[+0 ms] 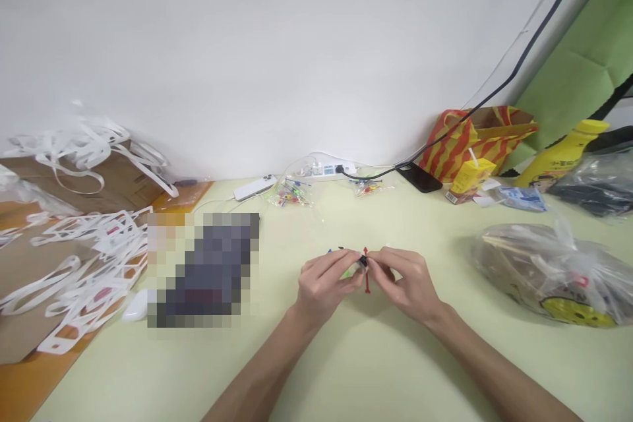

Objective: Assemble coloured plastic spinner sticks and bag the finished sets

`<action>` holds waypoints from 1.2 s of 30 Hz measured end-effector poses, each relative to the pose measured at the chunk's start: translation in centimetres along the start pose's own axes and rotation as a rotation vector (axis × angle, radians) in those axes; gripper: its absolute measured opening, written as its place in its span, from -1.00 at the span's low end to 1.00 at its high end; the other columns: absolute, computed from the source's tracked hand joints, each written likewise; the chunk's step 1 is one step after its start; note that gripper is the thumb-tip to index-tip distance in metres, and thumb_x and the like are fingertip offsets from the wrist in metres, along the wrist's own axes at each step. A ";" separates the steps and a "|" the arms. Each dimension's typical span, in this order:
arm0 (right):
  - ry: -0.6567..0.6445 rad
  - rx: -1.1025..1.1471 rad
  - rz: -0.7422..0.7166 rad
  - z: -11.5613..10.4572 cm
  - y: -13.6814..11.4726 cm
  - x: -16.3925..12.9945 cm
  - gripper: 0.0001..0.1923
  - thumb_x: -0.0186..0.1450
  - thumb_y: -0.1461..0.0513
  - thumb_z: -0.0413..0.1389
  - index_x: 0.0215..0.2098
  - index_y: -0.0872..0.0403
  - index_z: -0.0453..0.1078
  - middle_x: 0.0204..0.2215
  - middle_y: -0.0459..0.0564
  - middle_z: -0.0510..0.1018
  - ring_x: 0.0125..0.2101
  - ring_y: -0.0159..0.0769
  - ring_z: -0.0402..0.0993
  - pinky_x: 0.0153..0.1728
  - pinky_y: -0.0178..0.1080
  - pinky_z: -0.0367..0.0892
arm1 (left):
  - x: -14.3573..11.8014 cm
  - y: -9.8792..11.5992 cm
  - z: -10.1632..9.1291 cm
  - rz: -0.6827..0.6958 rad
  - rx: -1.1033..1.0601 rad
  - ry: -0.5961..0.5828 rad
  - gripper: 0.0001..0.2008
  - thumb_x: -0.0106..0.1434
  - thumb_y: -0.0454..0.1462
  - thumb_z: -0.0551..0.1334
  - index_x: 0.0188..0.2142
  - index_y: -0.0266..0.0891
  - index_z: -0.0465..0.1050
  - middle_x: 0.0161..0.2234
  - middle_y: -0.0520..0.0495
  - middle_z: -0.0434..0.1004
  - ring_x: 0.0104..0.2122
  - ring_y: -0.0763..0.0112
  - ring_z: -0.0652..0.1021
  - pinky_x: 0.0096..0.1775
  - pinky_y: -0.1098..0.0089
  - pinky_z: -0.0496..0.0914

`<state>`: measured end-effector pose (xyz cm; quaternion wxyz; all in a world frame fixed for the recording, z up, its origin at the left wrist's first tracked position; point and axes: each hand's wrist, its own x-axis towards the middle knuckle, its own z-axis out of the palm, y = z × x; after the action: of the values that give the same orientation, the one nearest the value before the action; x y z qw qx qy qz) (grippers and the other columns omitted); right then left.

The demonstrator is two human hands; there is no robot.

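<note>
My left hand (324, 283) and my right hand (405, 280) meet fingertip to fingertip over the pale yellow-green table (346, 356). Between them they pinch a small black piece (362, 262) with a thin red pin (366, 273) standing upright through it. A bit of green and blue shows under my left fingers, too small to identify.
Small clear bags of coloured parts (289, 194) and a white power strip (326, 170) lie at the back. A pixelated patch (202, 270) and white mouse (136, 304) sit left, beside white plastic strips (79, 257). A filled plastic bag (548, 270) lies right; striped bag (475, 135) behind.
</note>
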<state>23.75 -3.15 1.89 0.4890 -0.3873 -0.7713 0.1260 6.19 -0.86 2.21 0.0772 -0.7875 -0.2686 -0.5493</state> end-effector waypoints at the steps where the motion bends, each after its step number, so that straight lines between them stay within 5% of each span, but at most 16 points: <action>1: -0.003 0.010 0.014 0.1 -0.1 0.0 -0.81 0.39 0.30 0.02 -0.30 0.08 0.47 -0.60 -0.12 0.39 -0.59 -0.42 0.22 -0.53 -0.33 0.18 | 0.1 0.0 0.0 0.008 0.018 0.005 -0.78 0.14 -0.44 0.37 -0.21 -0.22 0.51 -0.37 0.02 0.66 -0.44 0.49 0.65 -0.31 0.53 0.57; 10: 0.365 -0.214 0.473 -3.2 3.7 0.6 -0.75 0.30 0.16 0.05 -0.41 0.10 0.49 -0.59 -0.11 0.47 -0.58 -0.39 0.29 -0.48 -0.33 0.20 | 1.0 -0.9 -2.6 -0.079 0.019 0.030 -0.84 0.20 -0.40 0.35 -0.23 -0.15 0.53 -0.37 0.05 0.64 -0.42 0.45 0.65 -0.33 0.46 0.57; 14: 0.093 -0.480 0.580 -4.2 5.1 0.9 -0.74 0.31 0.18 0.00 -0.44 0.07 0.46 -0.56 -0.08 0.51 -0.54 -0.33 0.38 -0.46 -0.30 0.16 | 2.2 -1.2 -1.0 -0.190 -0.144 -0.172 -0.80 0.27 -0.33 0.33 -0.11 -0.14 0.53 -0.19 -0.04 0.64 -0.23 0.37 0.63 -0.14 0.34 0.57; 18: -0.369 -0.779 0.782 -4.4 5.8 0.6 -0.73 0.31 0.19 -0.05 -0.38 0.05 0.48 -0.38 0.09 0.61 -0.37 -0.13 0.52 -0.43 -0.25 0.13 | 3.3 -0.3 3.3 -0.315 -0.232 -0.527 -0.84 0.24 -0.31 0.34 -0.16 -0.14 0.54 -0.19 -0.04 0.63 -0.12 0.29 0.57 -0.06 0.28 0.49; 22: -0.593 -0.804 0.907 -5.2 6.7 -0.3 -0.68 0.33 0.16 -0.07 -0.26 0.08 0.51 -0.21 0.21 0.62 -0.23 0.03 0.56 -0.37 -0.20 0.21 | 3.5 1.0 7.8 -0.282 -0.113 -0.865 -0.86 0.26 -0.33 0.29 -0.17 -0.17 0.53 -0.22 -0.06 0.61 -0.11 0.26 0.55 -0.07 0.30 0.45; 29: -0.745 -0.613 0.846 -7.3 7.7 -1.2 -0.70 0.35 0.18 -0.08 -0.37 0.06 0.46 -0.32 0.09 0.62 -0.30 -0.13 0.55 -0.42 -0.26 0.15 | 2.8 2.0 11.1 -0.277 -0.027 -0.978 -0.92 0.23 -0.29 0.31 -0.26 -0.22 0.50 -0.31 -0.13 0.54 -0.20 0.19 0.55 -0.23 0.30 0.45; 33: -0.807 -0.370 0.804 -8.4 7.7 -1.6 -0.67 0.37 0.15 -0.09 -0.48 0.06 0.34 -0.46 -0.01 0.56 -0.42 -0.24 0.48 -0.44 -0.28 0.12 | 2.9 1.9 10.4 -0.265 -0.028 -0.986 -0.70 0.20 -0.20 0.36 -0.08 -0.21 0.49 -0.15 -0.16 0.56 -0.11 0.15 0.54 -0.13 0.24 0.46; 36: -0.729 -0.277 0.828 -9.2 7.5 -1.6 -0.62 0.42 0.10 -0.16 -0.47 0.05 0.29 -0.50 -0.03 0.52 -0.47 -0.26 0.42 -0.45 -0.28 0.13 | 3.5 0.9 8.1 -0.222 -0.085 -0.857 -0.52 0.19 -0.08 0.38 0.07 -0.14 0.42 0.09 -0.15 0.46 0.04 0.14 0.48 0.06 0.16 0.40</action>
<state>35.48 -1.01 1.02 0.0454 -0.6493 -0.6836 0.3304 14.22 2.94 2.47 -0.1332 -0.9129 -0.3366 -0.1887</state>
